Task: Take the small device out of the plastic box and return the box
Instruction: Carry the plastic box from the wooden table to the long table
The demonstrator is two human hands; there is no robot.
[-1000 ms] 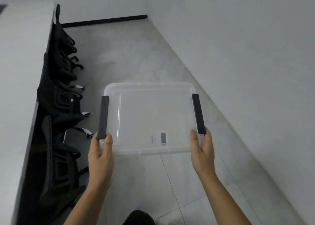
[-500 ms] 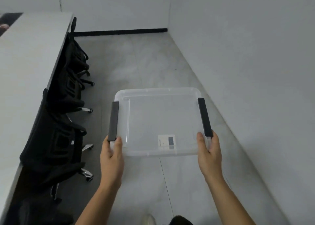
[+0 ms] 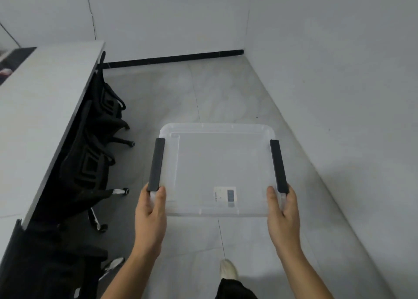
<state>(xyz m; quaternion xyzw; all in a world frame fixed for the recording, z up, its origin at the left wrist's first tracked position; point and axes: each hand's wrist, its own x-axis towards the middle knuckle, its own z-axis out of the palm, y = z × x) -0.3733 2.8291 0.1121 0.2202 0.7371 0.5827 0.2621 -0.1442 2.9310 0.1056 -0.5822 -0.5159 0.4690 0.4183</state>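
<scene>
Both hands gripped the plastic box (image 3: 217, 169) at its near corners, left hand (image 3: 151, 212) and right hand (image 3: 282, 212) equally close, box carried level straight ahead above the floor (image 3: 203, 90), black latches (image 3: 156, 165) running away from the body.

I get one view only, from the camera on the person's head, so nothing is shared with a second angle. It faces forward and steeply down over both forearms, close on the box (image 3: 217, 169) held out in front, with the floor (image 3: 203, 90) running to the far wall. The wide lens also takes in the table (image 3: 45, 95) at left and a shoe (image 3: 228, 272) at the bottom.
</scene>
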